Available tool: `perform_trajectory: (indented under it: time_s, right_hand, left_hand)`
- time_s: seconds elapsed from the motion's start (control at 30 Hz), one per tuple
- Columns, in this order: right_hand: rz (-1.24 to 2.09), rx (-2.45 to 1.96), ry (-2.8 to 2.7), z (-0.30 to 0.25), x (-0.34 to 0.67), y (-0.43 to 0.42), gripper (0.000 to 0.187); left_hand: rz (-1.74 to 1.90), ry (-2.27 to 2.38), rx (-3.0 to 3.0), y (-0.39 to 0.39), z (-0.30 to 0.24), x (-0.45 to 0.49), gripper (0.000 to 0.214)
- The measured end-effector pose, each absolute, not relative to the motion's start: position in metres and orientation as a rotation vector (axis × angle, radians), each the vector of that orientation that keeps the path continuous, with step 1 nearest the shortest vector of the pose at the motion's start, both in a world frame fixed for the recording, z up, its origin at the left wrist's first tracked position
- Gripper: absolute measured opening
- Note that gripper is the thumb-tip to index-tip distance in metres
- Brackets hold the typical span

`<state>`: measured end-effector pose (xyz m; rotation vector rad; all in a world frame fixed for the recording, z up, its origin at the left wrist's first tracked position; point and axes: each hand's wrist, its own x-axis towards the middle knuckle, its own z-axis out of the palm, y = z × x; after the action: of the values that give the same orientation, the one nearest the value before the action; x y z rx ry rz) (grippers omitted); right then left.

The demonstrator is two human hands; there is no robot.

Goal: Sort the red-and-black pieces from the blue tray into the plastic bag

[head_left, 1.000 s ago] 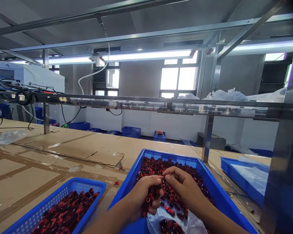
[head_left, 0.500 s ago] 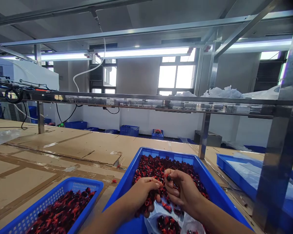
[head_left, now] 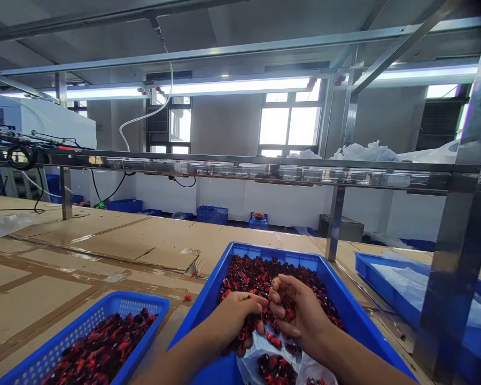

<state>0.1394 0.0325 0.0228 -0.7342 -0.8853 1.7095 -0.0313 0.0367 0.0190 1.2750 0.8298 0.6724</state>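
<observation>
Pieces (head_left: 245, 327), red and black, sit clamped in my left hand (head_left: 237, 313), toward the blue tray's (head_left: 349, 306) left edge; my right hand (head_left: 302, 314) curls just rightward of them, its grip's contents I cannot tell.

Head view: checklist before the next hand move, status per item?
1. Left hand holding red-and-black pieces: ok.
2. Right hand holding a piece: cannot tell, curled fingers hide it.
3. Both hands over the large blue bin: ok.
4. Perforated blue basket beside the bin, on its left: ok.
5. Cardboard free of stray pieces: not ok, a red piece lies between basket and bin.
</observation>
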Motion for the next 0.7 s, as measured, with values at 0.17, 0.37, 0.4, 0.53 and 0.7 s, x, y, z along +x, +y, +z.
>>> perform_trajectory:
  time_s: [0.17, 0.37, 0.4, 0.53, 0.7]
  right_hand:
    - [1.243, -0.906, -1.541, 0.024, 0.137, 0.028, 0.029]
    - [0.799, -1.074, -1.864, 0.027, 0.143, 0.028, 0.020]
    - [0.871, -1.077, -1.836, 0.026, 0.142, 0.030, 0.020]
    - [1.263, -0.983, -1.686, 0.024, 0.139, 0.035, 0.029]
    - [1.341, -1.050, -1.696, 0.025, 0.138, 0.033, 0.031]
  left_hand:
    - [0.691, 0.794, 1.158, 0.033, 0.025, -0.032, 0.027]
    - [0.703, 0.787, 1.039, 0.035, 0.031, -0.033, 0.033]
    - [0.708, 0.789, 1.062, 0.034, 0.031, -0.032, 0.034]
    - [0.721, 0.793, 1.055, 0.034, 0.028, -0.030, 0.039]
    - [0.767, 0.797, 1.113, 0.037, 0.021, -0.029, 0.037]
